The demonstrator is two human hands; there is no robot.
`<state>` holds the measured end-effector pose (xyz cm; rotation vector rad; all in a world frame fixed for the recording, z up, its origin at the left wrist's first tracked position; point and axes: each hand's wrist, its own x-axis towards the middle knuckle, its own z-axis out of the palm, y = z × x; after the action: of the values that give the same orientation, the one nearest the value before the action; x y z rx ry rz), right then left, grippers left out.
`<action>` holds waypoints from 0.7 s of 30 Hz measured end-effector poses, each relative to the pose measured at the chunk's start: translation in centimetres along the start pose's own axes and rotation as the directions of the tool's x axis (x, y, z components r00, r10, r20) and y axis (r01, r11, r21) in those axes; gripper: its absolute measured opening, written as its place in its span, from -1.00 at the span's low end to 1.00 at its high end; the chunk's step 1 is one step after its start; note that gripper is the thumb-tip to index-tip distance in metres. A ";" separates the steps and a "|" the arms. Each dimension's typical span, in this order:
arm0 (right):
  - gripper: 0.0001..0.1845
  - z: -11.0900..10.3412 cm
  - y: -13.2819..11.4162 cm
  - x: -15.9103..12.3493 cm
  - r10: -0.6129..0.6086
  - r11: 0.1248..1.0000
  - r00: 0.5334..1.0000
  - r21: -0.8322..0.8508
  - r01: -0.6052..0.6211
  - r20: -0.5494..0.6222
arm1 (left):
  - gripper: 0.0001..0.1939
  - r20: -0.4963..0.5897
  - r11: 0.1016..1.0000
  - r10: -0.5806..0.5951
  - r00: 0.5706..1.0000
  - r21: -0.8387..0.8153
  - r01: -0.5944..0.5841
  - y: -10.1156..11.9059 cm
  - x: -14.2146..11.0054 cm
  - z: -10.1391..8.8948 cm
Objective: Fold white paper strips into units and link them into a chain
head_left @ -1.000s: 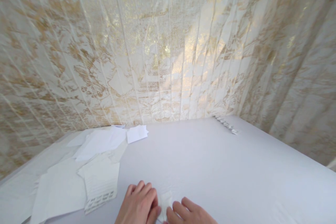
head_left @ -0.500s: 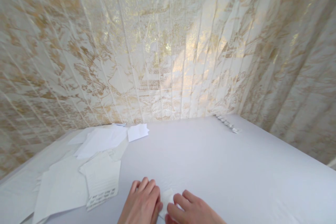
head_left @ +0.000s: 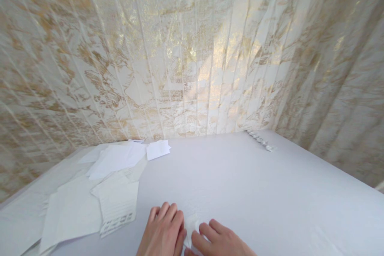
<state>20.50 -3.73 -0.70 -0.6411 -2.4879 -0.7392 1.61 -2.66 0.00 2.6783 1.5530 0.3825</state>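
At the bottom edge of the head view my left hand (head_left: 163,232) and my right hand (head_left: 220,240) meet over a small white piece of paper (head_left: 191,226) lying on the white table (head_left: 255,192). Both hands have their fingers curled and pressed on the paper, the left from its left side, the right from its right side. Only a narrow strip of the paper shows between them; the part under the fingers is hidden.
Several loose white sheets (head_left: 75,208) lie spread over the table's left side, one folded sheet (head_left: 157,149) near the back. A row of small folded white pieces (head_left: 259,140) lies at the back right. A gold-and-cream curtain (head_left: 180,48) hangs behind and to the right.
The view has shifted slightly; both hands have stayed on the small paper, and the right fingers have crept a little further over it.
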 end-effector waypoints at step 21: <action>-0.89 -0.6 1.9 0.5 -0.060 0.972 0.965 0.233 -0.001 0.257 | -0.85 -0.133 0.992 -0.029 0.991 -0.123 0.013 0.1 -0.8 1.2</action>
<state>21.35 -2.52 0.76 -0.6518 -2.7765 -0.3833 1.60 -3.28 -1.32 2.5900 1.5338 0.6475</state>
